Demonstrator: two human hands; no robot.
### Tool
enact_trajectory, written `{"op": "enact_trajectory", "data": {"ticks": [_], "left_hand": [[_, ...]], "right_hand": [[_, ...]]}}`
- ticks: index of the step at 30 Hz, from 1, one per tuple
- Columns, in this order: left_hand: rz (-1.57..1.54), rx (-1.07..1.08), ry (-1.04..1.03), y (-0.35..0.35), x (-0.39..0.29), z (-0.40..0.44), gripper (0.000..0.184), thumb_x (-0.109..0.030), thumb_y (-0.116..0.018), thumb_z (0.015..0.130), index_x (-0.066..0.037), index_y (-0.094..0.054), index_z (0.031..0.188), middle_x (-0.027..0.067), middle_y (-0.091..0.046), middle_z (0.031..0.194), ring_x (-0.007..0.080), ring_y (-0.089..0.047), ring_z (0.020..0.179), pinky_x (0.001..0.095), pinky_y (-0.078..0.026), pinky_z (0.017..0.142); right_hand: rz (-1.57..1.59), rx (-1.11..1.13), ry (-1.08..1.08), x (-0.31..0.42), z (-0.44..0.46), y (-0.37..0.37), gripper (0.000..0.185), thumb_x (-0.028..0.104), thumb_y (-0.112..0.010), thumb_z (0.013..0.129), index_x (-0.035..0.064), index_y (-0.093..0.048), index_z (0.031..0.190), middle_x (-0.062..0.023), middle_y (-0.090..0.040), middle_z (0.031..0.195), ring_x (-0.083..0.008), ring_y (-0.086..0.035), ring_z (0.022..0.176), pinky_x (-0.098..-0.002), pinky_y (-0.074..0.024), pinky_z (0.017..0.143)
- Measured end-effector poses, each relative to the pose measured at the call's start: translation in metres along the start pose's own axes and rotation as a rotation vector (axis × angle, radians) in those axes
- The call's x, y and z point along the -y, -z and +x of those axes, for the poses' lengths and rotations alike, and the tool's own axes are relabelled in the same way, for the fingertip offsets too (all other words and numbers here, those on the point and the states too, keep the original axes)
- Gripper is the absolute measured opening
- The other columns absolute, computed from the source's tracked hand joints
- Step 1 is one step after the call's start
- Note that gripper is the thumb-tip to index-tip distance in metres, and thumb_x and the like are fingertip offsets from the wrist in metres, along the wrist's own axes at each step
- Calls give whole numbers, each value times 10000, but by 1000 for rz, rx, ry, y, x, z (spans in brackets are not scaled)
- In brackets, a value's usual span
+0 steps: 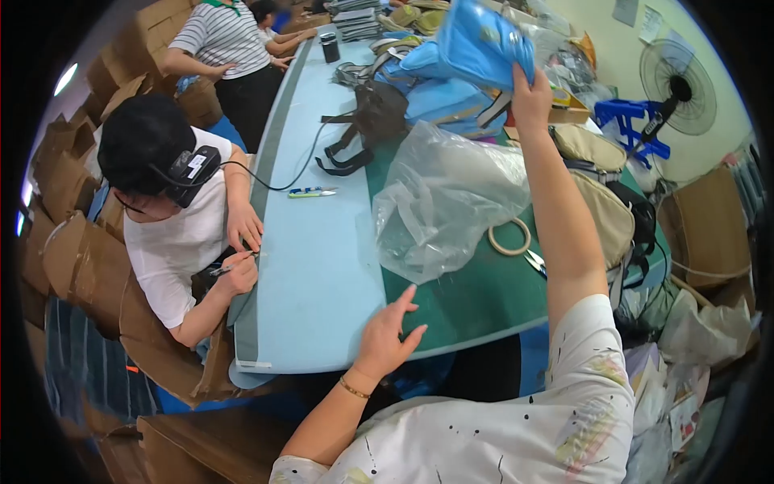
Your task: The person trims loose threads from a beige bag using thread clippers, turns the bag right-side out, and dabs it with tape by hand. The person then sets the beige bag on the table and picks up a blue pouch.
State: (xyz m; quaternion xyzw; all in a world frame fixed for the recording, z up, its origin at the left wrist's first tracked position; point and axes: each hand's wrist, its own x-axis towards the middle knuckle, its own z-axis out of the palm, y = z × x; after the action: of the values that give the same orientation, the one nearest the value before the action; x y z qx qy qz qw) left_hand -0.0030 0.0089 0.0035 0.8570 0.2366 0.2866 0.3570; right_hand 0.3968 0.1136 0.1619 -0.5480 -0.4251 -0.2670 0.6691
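Note:
Stretched far forward, my right hand (532,98) is closed on the edge of a light blue bag (480,48), which it holds up over the pile at the back of the table. More blue bags (451,105) lie beneath it. My left hand (389,335) hovers at the table's near edge with its fingers apart and nothing in it. Just beyond its fingertips lies a crumpled clear plastic bag (439,202). A roll of tape (509,237) and scissors (535,261) rest to the right of the plastic.
A co-worker in a black cap (149,149) leans over the table's left side, holding a slim tool. A snipping tool (312,193) and black strapped bag (371,121) lie mid-table. Beige bags (601,210) crowd the right edge, near a fan (677,86). Cardboard boxes (85,250) stand left.

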Motion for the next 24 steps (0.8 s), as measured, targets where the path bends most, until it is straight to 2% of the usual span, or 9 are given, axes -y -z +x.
{"op": "enact_trajectory", "data": {"ticks": [3, 5, 8, 9, 10, 12, 15, 17, 24], "left_hand": [[-107, -44, 64, -5, 7, -4, 640, -121, -699, 755, -25, -405, 1316, 49, -621, 944, 136, -462, 563, 263, -436, 542], [-230, -69, 95, -8, 11, -7, 618, -71, -685, 774, -17, -392, 1315, 38, -610, 927, 91, -444, 558, 237, -423, 530], [-391, -158, -23, -3, 20, -16, 776, -131, -699, 778, -34, -237, 1394, 122, -535, 1170, 175, -565, 889, 283, -459, 728], [-515, -224, -73, 0, 15, -21, 859, -198, -714, 768, -52, -168, 1415, 139, -472, 1249, 226, -525, 1013, 335, -442, 806], [-639, -292, -124, 6, 4, -25, 946, -265, -729, 757, -69, -99, 1435, 156, -409, 1327, 276, -484, 1136, 386, -424, 883], [-882, -468, -84, 22, -36, -39, 975, -474, -665, 766, -93, -72, 1440, 162, -378, 1363, 296, -414, 1227, 411, -350, 1004], [-922, -460, -265, 35, -53, -70, 886, -331, -663, 813, -101, -86, 1444, 151, -367, 1370, 282, -396, 1238, 415, -314, 1040], [-812, -436, 306, 42, -43, -92, 759, -159, -614, 858, -80, -131, 1439, 145, -346, 1382, 264, -381, 1242, 408, -309, 1043], [-810, -469, 553, 0, -32, -117, 595, -65, -527, 908, -4, -194, 1399, 149, -342, 1383, 248, -386, 1219, 383, -287, 1041]], "right_hand": [[113, -13, 278, 51, -3, 12, 158, 170, -622, 851, 16, -602, 879, -111, -534, 741, -267, -509, 666, -346, -404, 620], [212, 8, 130, 102, -27, 30, 194, 203, -650, 854, 36, -565, 805, -43, -503, 658, -138, -466, 621, -272, -396, 580], [195, 4, 204, 164, -79, 66, 120, 95, -654, 795, 28, -589, 870, -108, -503, 711, -256, -494, 654, -363, -389, 587], [115, 13, 349, 169, -101, 81, 110, 67, -639, 816, 13, -554, 862, -66, -505, 690, -182, -460, 598, -299, -371, 559], [130, 71, 375, 179, -130, 97, 207, 38, -642, 727, 28, -596, 929, -103, -502, 705, -279, -481, 642, -363, -366, 563], [244, 269, 294, 210, -183, 133, 252, 73, -647, 731, 32, -594, 974, -103, -500, 732, -275, -475, 645, -378, -361, 569], [401, 439, 136, 233, -269, 165, 242, 99, -674, 731, 33, -595, 950, -100, -488, 734, -278, -469, 631, -372, -370, 555], [438, 465, 101, 235, -305, 180, 238, 112, -689, 729, 33, -596, 933, -99, -484, 731, -274, -466, 624, -367, -373, 547], [331, 843, -380, 216, -317, 222, 204, 184, -706, 770, 32, -584, 830, -110, -510, 705, -275, -494, 618, -352, -407, 550]]}}
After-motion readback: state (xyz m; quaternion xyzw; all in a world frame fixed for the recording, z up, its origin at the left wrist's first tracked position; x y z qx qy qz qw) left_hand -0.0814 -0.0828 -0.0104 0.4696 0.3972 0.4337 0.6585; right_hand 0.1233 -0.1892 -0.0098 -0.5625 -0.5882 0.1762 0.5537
